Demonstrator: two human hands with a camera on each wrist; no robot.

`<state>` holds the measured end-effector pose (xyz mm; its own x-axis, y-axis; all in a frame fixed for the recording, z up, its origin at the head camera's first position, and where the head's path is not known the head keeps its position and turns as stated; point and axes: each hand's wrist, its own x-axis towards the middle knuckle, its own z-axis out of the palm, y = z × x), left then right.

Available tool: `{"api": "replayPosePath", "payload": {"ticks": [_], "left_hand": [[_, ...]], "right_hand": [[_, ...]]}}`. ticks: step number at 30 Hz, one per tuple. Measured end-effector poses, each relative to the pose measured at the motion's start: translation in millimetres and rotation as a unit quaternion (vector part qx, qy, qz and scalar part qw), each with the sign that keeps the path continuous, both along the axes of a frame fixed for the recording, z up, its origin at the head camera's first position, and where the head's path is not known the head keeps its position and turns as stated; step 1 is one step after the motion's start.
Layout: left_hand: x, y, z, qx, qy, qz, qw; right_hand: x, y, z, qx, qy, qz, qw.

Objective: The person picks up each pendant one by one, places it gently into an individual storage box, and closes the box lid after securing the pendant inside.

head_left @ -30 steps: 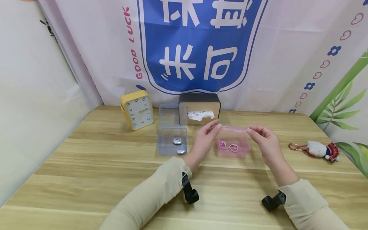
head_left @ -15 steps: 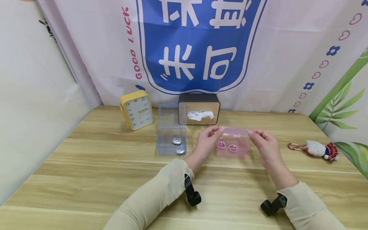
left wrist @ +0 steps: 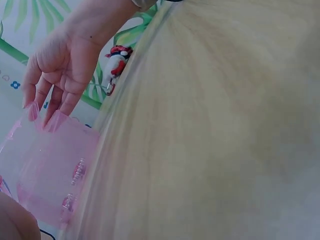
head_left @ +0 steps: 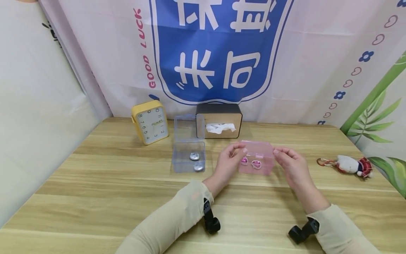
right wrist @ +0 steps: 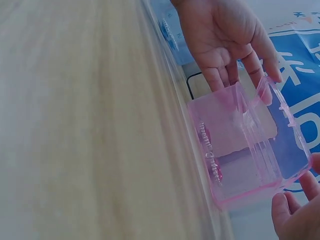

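A small see-through pink plastic box (head_left: 255, 170) stands on the table, its hinged lid (head_left: 253, 148) slanting forward, partly lowered over the opening. Inside lie two pink oval gem pieces (head_left: 256, 164) with beaded rims. My left hand (head_left: 227, 161) pinches the lid's left edge between thumb and fingers. At the opposite edge, the thumb and fingers of my right hand (head_left: 292, 165) hold the lid's right side. The right wrist view shows the left hand (right wrist: 225, 42) with fingers along the box's side and the lid raised at an angle.
Left of the hands stands an open blue see-through box (head_left: 182, 165) holding two silvery round pieces (head_left: 195, 156). Behind are a yellow clock (head_left: 149, 121) and a tissue box (head_left: 219, 110). A plush keychain (head_left: 350, 164) lies at the right.
The pink lid's front edge has swung forward and down, both hands lowering with it. The left hand's fingers have curled in more. The blue box stays where it was.
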<state>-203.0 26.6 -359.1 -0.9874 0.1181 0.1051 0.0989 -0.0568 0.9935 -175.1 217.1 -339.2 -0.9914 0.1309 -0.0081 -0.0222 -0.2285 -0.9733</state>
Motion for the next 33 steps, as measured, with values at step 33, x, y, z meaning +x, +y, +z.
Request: {"api": "replayPosePath", "payload": {"ticks": [33], "left_hand": [[1.0, 0.0, -16.2, 0.005, -0.011, -0.008, 0.9999]], "right_hand": [[5.0, 1.1, -12.6, 0.052, -0.035, 0.005, 0.998]]}}
